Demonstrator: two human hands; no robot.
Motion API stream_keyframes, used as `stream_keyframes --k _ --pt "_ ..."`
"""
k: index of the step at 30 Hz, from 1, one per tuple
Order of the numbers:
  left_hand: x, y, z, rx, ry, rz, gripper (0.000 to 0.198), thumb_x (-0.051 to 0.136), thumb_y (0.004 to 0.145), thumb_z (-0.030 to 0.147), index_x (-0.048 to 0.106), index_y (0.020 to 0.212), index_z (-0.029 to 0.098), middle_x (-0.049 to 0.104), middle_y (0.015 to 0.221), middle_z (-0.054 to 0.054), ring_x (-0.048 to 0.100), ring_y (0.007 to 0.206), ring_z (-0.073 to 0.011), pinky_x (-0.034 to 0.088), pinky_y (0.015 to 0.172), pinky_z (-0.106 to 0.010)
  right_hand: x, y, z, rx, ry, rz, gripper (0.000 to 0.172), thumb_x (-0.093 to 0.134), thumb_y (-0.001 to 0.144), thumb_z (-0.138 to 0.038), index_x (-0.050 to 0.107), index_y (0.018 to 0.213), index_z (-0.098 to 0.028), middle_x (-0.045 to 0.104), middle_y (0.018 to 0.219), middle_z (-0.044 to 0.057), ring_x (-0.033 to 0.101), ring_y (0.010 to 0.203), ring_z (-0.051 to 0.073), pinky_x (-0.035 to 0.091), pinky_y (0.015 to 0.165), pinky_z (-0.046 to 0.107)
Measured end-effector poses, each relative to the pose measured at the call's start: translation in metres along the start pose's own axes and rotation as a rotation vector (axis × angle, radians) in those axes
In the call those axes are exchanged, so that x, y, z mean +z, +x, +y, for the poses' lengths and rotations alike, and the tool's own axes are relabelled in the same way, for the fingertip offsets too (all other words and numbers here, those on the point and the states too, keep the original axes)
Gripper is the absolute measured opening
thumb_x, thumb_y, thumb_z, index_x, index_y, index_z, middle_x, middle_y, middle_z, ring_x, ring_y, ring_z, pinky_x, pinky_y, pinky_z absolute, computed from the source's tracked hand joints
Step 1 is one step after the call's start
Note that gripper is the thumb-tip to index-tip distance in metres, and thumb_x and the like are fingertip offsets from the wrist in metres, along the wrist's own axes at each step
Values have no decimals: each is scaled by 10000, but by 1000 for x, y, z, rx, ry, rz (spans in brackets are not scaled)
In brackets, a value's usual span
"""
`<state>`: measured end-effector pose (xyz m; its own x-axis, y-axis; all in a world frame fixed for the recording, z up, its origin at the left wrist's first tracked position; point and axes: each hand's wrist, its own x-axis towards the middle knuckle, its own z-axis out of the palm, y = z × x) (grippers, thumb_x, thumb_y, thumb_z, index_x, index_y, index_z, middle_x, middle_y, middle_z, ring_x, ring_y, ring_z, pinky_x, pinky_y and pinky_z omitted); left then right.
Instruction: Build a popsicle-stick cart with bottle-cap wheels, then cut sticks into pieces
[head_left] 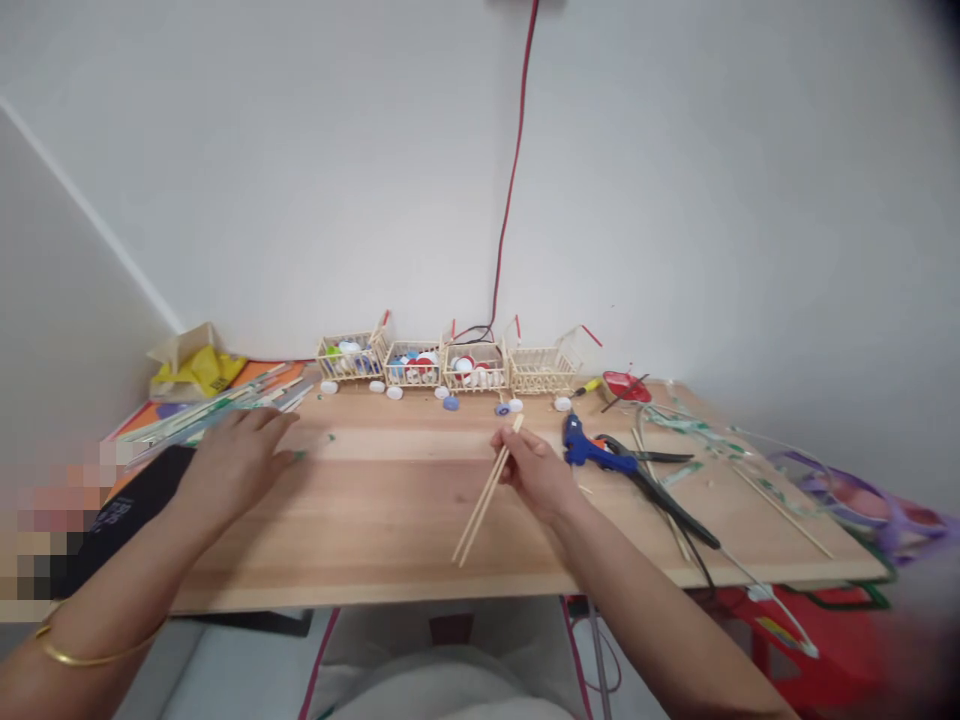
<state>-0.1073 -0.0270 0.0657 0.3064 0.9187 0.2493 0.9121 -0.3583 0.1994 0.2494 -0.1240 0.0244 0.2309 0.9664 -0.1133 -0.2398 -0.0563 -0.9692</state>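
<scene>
My right hand (536, 472) pinches a pair of wooden chopsticks (480, 510) near their upper ends. They slant down and left over the tabletop (360, 530), slightly apart at the lower ends. My left hand (241, 455) has its fingers stretched out and nothing visible in it. It hovers or rests by a pile of sticks in clear and green wrappers (187, 418); whether it touches them I cannot tell. Near my right hand, a blue glue gun (596, 452) lies on its side with black-handled scissors (667, 505) beside it.
Several small stick-built carts (544, 372) with bottle-cap wheels line the wall; some hold caps. Torn wrappers (690, 430) and a red dish (627, 386) lie right. A yellow packet (199, 372) sits back left, a black item with white lettering (131, 515) nearer. A red stool (817, 640) stands below right.
</scene>
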Motion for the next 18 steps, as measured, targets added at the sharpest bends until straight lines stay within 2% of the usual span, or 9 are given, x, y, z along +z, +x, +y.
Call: stream_keyframes --k 1,3,5,8,9,11,13,15,18 --pt "2 4 15 96 -42 15 322 560 786 296 629 1079 183 640 1183 -125 507 1173 -353 349 1032 -478 5 -2 4 26 19 -11 445 689 698 -610 598 741 -176 454 535 -67 430 441 67 364 449 207" --pt "10 8 52 174 -274 5 318 519 830 367 635 1066 188 660 1135 -126 566 1106 -312 396 1002 -441 15 -6 8 40 26 -39 445 665 715 -616 595 739 -177 460 522 -66 441 430 69 372 452 213" --pt "22 5 93 189 -607 -191 337 521 841 458 649 1037 216 687 1057 -93 617 994 -269 475 890 -380 22 -8 8 12 -4 -76 437 625 754 -614 597 756 -177 481 520 -59 473 439 78 374 464 217" --pt "41 -5 146 210 -1064 -642 332 527 853 473 661 996 205 693 952 -68 636 885 -215 505 787 -328 26 -6 2 -92 -111 -73 406 586 807 -582 598 788 -177 515 514 -48 499 459 87 369 479 217" --pt "47 -7 159 174 -1171 -708 320 532 855 462 658 972 192 677 883 -54 630 800 -186 505 742 -309 25 -4 0 -123 -148 -60 395 579 819 -571 598 800 -177 523 511 -45 505 466 91 371 486 218" --pt "56 -8 176 100 -1267 -715 282 563 839 440 643 874 172 610 725 -8 551 604 -122 457 599 -255 19 -3 -2 -163 -173 -55 383 570 832 -561 597 865 -181 544 535 -40 529 499 102 398 515 227" --pt "64 -3 182 46 -1313 -638 271 590 821 430 605 775 163 554 646 20 488 536 -96 416 547 -237 11 -4 -1 -174 -166 -97 395 577 829 -558 580 985 -194 568 616 -35 565 564 117 447 571 250" --pt "72 5 183 -23 -1370 -589 283 615 800 436 574 735 164 551 629 26 499 536 -97 432 564 -244 0 -9 3 -209 -263 -126 409 599 824 -528 560 1072 -205 574 697 -28 572 623 124 465 615 266" --pt "86 13 179 -158 -1540 -666 298 692 739 431 562 760 163 601 676 16 564 575 -106 484 624 -267 -17 -15 11 -321 -609 -99 298 609 845 -424 615 1027 -189 598 770 4 546 675 126 439 633 262"
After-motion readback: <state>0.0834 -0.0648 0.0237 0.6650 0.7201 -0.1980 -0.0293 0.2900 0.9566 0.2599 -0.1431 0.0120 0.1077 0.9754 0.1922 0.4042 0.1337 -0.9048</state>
